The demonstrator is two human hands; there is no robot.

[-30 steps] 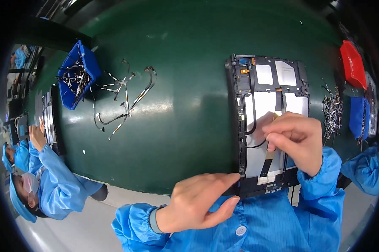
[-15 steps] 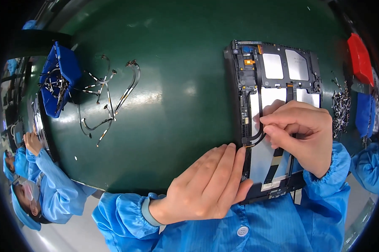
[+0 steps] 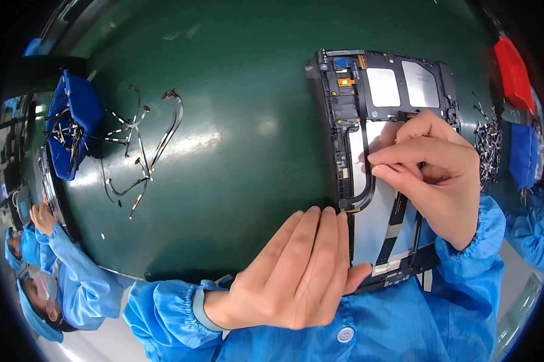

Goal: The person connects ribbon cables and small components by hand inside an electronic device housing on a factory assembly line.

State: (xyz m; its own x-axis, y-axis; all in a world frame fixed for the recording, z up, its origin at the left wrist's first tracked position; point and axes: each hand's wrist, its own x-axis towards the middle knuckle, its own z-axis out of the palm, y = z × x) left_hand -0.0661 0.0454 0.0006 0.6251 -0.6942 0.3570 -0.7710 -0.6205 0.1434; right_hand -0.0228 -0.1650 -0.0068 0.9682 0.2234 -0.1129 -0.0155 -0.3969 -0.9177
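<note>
An opened tablet-like device (image 3: 334, 145) with a black frame and silver plates lies in front of me, right of centre. Along its left side runs a black flat cable (image 3: 365, 137), bending toward the left edge near the lower half. My right hand (image 3: 438, 166) has thumb and index finger pinched at this cable, just above the bend. My left hand (image 3: 302, 265) is stretched out, its fingertips at the device's left edge beside the cable's lower end. The pinching fingertips partly hide the cable, and the right hand covers some of the plates.
Loose cables (image 3: 142, 151) lie on the green table (image 3: 254, 90) to the left, beside a blue bin (image 3: 82, 108) holding more. At the right are a cable pile (image 3: 488, 142), a red bin (image 3: 514, 75) and another blue bin (image 3: 523, 154). A co-worker (image 3: 73, 289) sits at the left.
My right fingertips have shifted slightly up along the cable, and its bend now lies closer together. My left hand stays at the edge, its thumb spread farther out. The whole view has shifted a little.
</note>
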